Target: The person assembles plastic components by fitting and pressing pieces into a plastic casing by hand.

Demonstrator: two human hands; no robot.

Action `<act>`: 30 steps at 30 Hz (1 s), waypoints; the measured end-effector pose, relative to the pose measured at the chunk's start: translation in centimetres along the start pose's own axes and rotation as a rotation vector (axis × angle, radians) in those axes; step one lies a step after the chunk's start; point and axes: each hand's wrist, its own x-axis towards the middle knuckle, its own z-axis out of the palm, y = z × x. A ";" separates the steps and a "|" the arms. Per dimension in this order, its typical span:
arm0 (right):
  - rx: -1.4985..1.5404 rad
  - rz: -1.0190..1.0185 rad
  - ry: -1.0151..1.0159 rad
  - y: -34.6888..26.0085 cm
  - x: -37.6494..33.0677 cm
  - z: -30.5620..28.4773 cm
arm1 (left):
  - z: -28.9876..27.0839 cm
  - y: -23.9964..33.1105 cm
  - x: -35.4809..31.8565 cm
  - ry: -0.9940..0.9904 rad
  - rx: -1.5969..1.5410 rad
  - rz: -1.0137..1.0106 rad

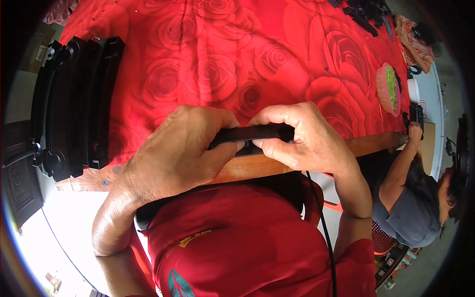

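Observation:
Between my hands I hold a long black plastic part [252, 133], level above the table's near edge. My left hand [180, 143] grips its left end, thumb below and fingers over the top. My right hand [302, 136] pinches the right end the same way, with both thumbs close together at the middle of its near side. The part's ends are hidden by my hands. Left of my left hand lies a row of several similar long black plastic parts [79, 104], side by side.
A red rose-patterned cloth [213, 74] covers the wooden table [252, 168]. At the right stands a pink basket [382, 89] with green contents; more black parts [368, 17] lie at the far right. One co-worker [410, 208] sits at my right, another [415, 42] farther off. A black cable [324, 222] hangs beside me.

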 end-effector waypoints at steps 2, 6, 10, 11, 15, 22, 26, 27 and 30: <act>0.005 -0.054 -0.012 0.6 0.2 -0.1 | 0.1 0.3 0.1 0.006 0.016 0.040; 0.049 -0.022 -0.086 0.3 0.2 -0.5 | 0.2 0.5 0.1 -0.025 -0.038 -0.036; 0.084 0.015 -0.081 0.2 0.1 -0.2 | 0.3 0.5 0.1 -0.003 -0.040 -0.053; 0.085 0.013 -0.080 0.3 0.1 0.1 | 0.6 0.3 0.1 -0.002 -0.039 -0.054; -0.002 -0.042 0.051 0.2 -0.2 0.8 | 1.2 0.1 0.0 0.065 -0.056 -0.002; 0.048 -0.044 0.083 0.2 0.1 0.9 | 0.9 0.6 0.0 0.058 -0.067 -0.079; 0.061 -0.021 0.019 0.1 0.4 0.6 | 0.7 0.1 0.1 0.071 -0.031 -0.047; 0.051 -0.053 0.027 0.2 0.3 0.7 | 0.5 -0.1 0.1 0.047 -0.034 -0.029; 0.078 -0.064 0.027 0.2 0.1 0.8 | 0.2 0.0 0.1 0.010 -0.043 -0.030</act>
